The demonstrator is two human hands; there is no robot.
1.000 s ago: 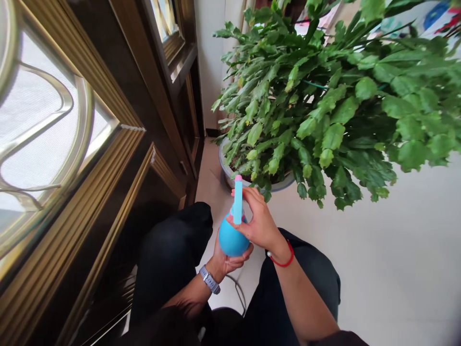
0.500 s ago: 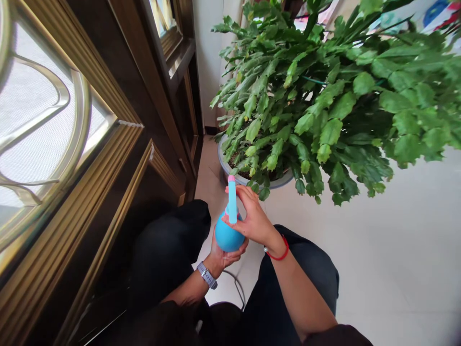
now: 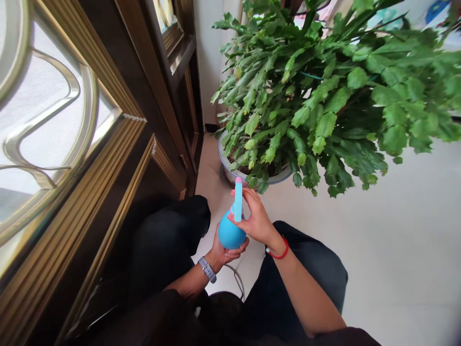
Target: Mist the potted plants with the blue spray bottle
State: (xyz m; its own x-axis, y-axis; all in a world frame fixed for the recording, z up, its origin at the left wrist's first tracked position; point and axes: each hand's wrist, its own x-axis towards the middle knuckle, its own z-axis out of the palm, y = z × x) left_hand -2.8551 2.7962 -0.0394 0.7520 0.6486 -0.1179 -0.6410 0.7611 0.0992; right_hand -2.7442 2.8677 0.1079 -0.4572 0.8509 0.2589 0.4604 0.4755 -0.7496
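Note:
A rounded blue spray bottle with a light-blue head and pink nozzle is held between my knees, just in front of the plant pot. My left hand, with a watch on its wrist, cups the bottle's body from below. The fingers and thumb of my right hand, which has a red bracelet, are closed around the spray head. Part of the trigger is hidden behind the head and fingers. Beyond the nozzle spreads a leafy green potted plant, its leaves hanging over the pot's rim.
A dark door with gold trim and a patterned glass panel stands close on the left. Pale floor tiles stretch to the right. A thin dark cable or loop lies between my legs.
The spray bottle and both hands have shifted slightly to the right. My grip looks the same. The view has turned a little, so the door and plant sit slightly differently.

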